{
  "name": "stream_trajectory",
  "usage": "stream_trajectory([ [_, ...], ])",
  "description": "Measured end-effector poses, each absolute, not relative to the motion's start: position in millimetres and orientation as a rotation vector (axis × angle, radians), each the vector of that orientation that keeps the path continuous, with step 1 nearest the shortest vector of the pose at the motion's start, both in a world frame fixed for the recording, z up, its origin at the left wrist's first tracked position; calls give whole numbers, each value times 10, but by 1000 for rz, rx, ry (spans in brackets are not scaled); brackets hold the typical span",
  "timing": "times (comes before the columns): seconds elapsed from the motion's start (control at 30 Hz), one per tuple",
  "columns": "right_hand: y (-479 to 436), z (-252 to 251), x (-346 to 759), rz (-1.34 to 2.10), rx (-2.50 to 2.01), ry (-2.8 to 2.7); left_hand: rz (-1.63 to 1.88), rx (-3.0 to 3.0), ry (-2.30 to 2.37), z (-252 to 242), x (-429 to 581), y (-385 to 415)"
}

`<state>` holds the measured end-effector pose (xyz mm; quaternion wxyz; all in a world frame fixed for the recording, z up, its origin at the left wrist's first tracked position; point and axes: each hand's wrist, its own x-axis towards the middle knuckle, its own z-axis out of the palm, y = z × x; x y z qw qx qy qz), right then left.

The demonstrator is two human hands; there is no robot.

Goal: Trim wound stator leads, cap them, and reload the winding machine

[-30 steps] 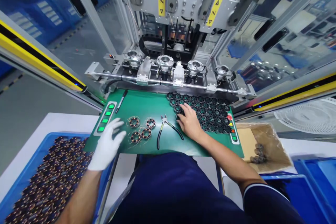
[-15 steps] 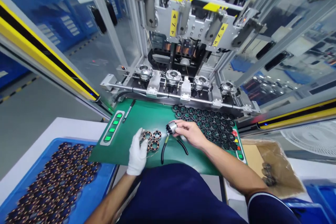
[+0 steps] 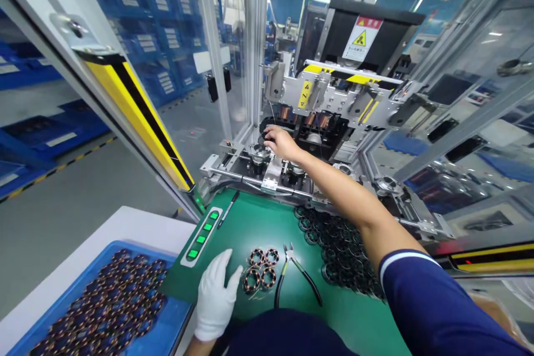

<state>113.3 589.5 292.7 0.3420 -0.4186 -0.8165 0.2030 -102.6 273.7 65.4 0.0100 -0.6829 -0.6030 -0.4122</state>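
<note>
My right hand [image 3: 280,142] is bare and reaches far forward into the machine, its fingers closed on a small dark round part over the leftmost metal fixture [image 3: 257,153]. My left hand [image 3: 217,292] wears a white glove and lies flat and open on the green mat [image 3: 250,228], its thumb beside several copper-wound stators [image 3: 262,268]. Small cutting pliers [image 3: 292,272] lie just right of those stators. A mass of dark unwound cores [image 3: 334,239] covers the mat's right side, partly hidden by my right arm.
A blue tray [image 3: 167,325] full of copper-wound stators stands at the lower left on a white table. A strip of green lit buttons [image 3: 202,232] runs along the mat's left edge, with a pen [image 3: 227,208] beside it. Yellow light-curtain bars [image 3: 137,117] flank the machine opening.
My right hand lifted a part from above the pliers and carried it forward to the leftmost fixture. My left hand opened flat beside the stators. The view tilted upward.
</note>
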Motion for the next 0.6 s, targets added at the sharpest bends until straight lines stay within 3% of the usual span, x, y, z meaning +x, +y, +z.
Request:
stream_trajectory([
  [0.23,6090,2670,1012,349,-1149,-2366,-1174,-2164,-1814,698,-1009,2702],
  [0.6,6124,2711,935,133,-1306,-2554,-1101,-2182,-1794,762,-993,2717],
])
